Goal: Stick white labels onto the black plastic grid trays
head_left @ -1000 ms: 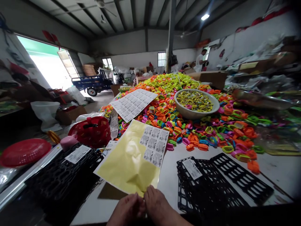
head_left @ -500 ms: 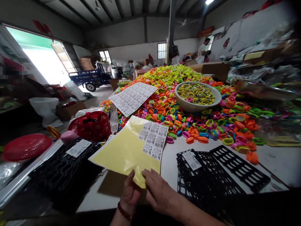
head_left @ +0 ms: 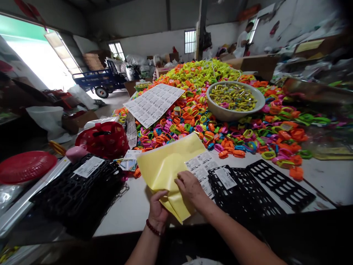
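A yellow backing sheet of printed labels [head_left: 171,158] is bent and creased in front of me. White labels cover its right part, and the rest is bare glossy yellow. My left hand [head_left: 159,209], a beaded bracelet at the wrist, grips its lower left edge with the thumb on top. Fingers curled together, my right hand [head_left: 191,188] pinches at the middle of the sheet; whether a label is between the fingertips I cannot tell. To the right lie black plastic grid trays [head_left: 248,187], one bearing a white label [head_left: 225,178].
Behind the sheet spreads a heap of colourful plastic toy watches [head_left: 190,110], with another label sheet [head_left: 154,104] and a white bowl [head_left: 234,114] of small yellow pieces on it. At left are stacked black trays [head_left: 71,198], a red bag [head_left: 103,141] and a red basin [head_left: 26,167]. A person [head_left: 242,40] stands far back.
The label sheet has turned clockwise and shifted right, its labelled part now near the black trays. My right hand has moved up and right over the sheet; the view has tilted down.
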A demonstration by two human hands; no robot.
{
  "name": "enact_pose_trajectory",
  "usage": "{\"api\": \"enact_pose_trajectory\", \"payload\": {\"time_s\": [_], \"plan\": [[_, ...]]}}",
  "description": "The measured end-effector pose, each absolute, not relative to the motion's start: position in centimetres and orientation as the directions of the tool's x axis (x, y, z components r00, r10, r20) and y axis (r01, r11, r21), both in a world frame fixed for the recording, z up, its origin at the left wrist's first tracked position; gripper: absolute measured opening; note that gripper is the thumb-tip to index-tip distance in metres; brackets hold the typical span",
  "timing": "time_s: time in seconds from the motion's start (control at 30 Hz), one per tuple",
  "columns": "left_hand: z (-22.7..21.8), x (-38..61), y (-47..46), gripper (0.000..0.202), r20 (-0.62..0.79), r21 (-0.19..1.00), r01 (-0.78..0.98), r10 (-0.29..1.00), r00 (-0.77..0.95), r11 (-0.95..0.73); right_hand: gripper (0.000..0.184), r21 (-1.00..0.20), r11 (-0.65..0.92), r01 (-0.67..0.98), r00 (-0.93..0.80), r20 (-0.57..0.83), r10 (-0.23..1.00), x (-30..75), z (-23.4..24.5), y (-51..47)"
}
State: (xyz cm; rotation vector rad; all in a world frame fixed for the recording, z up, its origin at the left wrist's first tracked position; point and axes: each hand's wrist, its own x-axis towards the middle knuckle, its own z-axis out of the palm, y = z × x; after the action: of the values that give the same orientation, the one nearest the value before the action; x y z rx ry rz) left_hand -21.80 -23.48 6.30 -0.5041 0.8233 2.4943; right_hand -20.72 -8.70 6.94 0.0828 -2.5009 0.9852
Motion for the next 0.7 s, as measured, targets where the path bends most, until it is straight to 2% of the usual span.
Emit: {"api": "enact_pose_trajectory", "payload": {"time_s": [0.17, 0.27, 0.37, 0.47, 0.53, 0.7], "plan": [[5.8, -21.3, -23.4, 0.036, -0.478, 0.488, -0.597, 0.377, -0.793, -0.637, 0.010, -0.618, 0.741, -0.263, -0.911, 0.411, 0.019, -20.3, 6.3, -9.9], [5.9, -21.4, -23.3, 0.040, -0.496, 0.483, -0.608, 0.375, -0.783, -0.630, 0.014, -0.632, 0.710, -0.310, -0.893, 0.451, 0.012, -19.6, 6.5, -10.0], [6.5, -21.7, -23.4, 0.045, -0.489, 0.475, -0.534, 0.295, -0.821, -0.700, 0.015, -0.564, 0.761, -0.322, -0.844, 0.534, 0.038, -18.9, 7.3, -9.7], [7.1, -22.0, -23.4, 0.046, -0.445, 0.525, -0.425, 0.188, -0.876, -0.738, 0.015, -0.508, 0.808, -0.300, -0.833, 0.552, 0.038, -18.7, 8.0, -9.3], [7.2, -21.9, -23.3, 0.046, -0.413, 0.555, -0.371, 0.140, -0.900, -0.744, 0.015, -0.521, 0.795, -0.311, -0.838, 0.545, 0.030, -18.9, 8.2, -9.3], [6.9, -21.2, -23.6, 0.044, -0.346, 0.632, -0.330, 0.126, -0.930, -0.701, 0.015, -0.576, 0.755, -0.313, -0.866, 0.500, 0.023, -19.3, 8.9, -9.8]]}}
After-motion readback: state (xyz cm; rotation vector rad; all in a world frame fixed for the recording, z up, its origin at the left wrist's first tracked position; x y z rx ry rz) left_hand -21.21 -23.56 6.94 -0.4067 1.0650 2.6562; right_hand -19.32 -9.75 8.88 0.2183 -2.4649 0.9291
